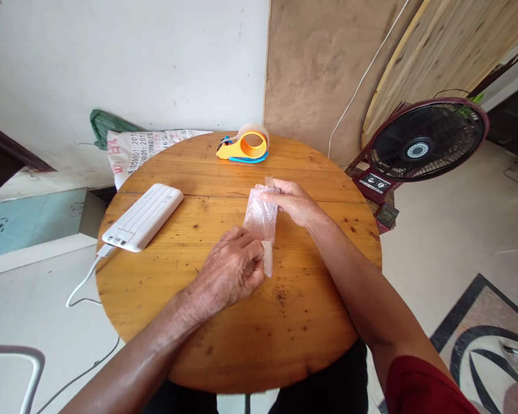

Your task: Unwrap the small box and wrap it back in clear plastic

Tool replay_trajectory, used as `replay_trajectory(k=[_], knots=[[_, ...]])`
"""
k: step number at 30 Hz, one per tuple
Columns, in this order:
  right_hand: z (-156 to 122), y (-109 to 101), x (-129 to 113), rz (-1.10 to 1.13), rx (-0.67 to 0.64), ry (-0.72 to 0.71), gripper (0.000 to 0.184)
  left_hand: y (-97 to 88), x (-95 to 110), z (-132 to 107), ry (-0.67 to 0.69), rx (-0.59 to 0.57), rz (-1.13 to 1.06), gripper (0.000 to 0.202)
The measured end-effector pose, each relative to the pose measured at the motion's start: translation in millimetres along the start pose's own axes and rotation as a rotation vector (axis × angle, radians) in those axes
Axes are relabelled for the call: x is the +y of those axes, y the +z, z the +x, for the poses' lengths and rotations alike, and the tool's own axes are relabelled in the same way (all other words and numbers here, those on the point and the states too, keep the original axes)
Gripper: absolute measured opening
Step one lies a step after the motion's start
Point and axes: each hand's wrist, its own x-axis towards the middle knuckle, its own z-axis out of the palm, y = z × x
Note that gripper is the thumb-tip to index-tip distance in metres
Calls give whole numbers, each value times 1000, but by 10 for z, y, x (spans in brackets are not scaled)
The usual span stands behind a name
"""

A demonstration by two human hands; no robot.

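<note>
A small translucent piece of bubble wrap point(259, 215) is held between my two hands over the middle of the round table. My left hand point(235, 261) is closed on its near end, fingers curled, and a pale strip point(268, 259) shows beside the thumb. At the far end, my right hand point(296, 201) pinches the bubble wrap, thumb on top and fingers behind. Whether anything lies inside the wrap I cannot make out. Beyond the hands, a yellow and blue tape dispenser point(244, 150) with a roll of clear tape stands near the table's far edge.
On the wooden table point(190, 345), a white power bank point(144, 215) lies at the left with a white cable point(80, 290) hanging over the edge. A dark red fan point(418, 146) stands at the right. A printed sack point(149, 146) leans behind the table against the wall.
</note>
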Motion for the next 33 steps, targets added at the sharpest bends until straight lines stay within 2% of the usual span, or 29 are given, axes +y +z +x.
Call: replay_trajectory(k=[6,12,15,20,26,30,33], knots=[[-139,-49,-207,-203,-112,-175,24,50,-40,-32,-29,7,-2,10],[-143,-5,-350,-299,-224,-206,23,64,51,-53,-159,12,143,5],[-205,26,-418,-368,-267,-232,21,96,106,-85,-225,81,189,8],[-497,104,-418,-369,-235,-255,22,202,153,-179,-317,232,147,8],[-895,288,-328,-388,-123,-262,24,335,155,-257,-402,355,89,2],[-1064,419,-183,-239,-88,-264,23,408,114,-278,-495,435,11,27],[-1164,524,-27,-174,-63,-297,15,413,106,-275,-508,423,-41,55]])
